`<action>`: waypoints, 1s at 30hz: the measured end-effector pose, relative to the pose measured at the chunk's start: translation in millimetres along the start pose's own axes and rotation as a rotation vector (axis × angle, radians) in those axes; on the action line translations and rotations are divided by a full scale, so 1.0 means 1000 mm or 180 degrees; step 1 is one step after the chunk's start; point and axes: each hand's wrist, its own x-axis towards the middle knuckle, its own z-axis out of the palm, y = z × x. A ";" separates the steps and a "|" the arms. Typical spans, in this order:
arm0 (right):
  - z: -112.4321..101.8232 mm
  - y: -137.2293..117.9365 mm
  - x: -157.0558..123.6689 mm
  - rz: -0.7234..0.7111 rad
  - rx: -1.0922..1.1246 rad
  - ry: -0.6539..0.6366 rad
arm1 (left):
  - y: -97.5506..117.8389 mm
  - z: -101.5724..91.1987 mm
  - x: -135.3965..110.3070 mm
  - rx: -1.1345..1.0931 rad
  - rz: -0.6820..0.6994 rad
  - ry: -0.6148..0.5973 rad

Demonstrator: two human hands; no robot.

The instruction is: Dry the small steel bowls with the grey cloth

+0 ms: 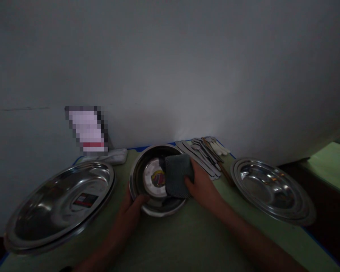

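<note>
A round steel bowl (138, 170) with a yellow and red label inside its bottom is tilted towards me in the middle. My left hand (133, 207) grips its lower left rim, thumb over the inside edge and fingers hidden behind. In my right hand (200, 185) is a folded dark grey cloth (178, 175), pinched at its right edge with the thumb in front. The cloth covers the right part of the bowl's opening; whether it touches the metal I cannot tell.
Large steel basins (42, 211) stand nested at left, steel dishes (272, 189) at right. Behind the bowl lie knives (200, 160), forks, spoons and chopsticks (211, 149). A blurred-out screen-like object (87, 128) leans on the wall (170, 68), beside a white folded bundle (119, 156). The tabletop (170, 245) is pale green.
</note>
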 end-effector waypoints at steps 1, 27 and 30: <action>0.004 -0.002 -0.001 0.0023 0.0125 0.0028 | -0.002 0.001 -0.002 0.0018 -0.0013 -0.0024; 0.056 -0.003 0.032 0.0617 0.1044 0.0766 | -0.015 0.009 0.012 0.0022 0.1485 0.0034; 0.055 0.002 0.037 0.0529 0.1206 0.0969 | -0.012 0.020 0.020 -0.0182 0.1250 -0.0019</action>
